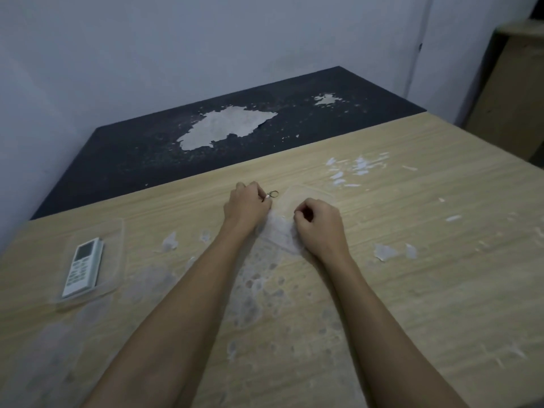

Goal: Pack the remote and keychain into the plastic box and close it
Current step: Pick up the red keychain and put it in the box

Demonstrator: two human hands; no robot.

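White remote [83, 267] in box [117, 245]; left fingers [265, 198] pinch keychain [273, 194]; right fingers [300, 214] curled on lid [309, 194].

The bench [382, 260] under my arms is showing pale wood-grain laminate, matt, its coating flaking off in whitish, rough patches. The keychain [273, 194] ring is glinting like thin metal. The plastic box [117, 260] and the lid [312, 195] are looking clear and faintly cloudy; the remote [84, 267] is looking like smooth white plastic.
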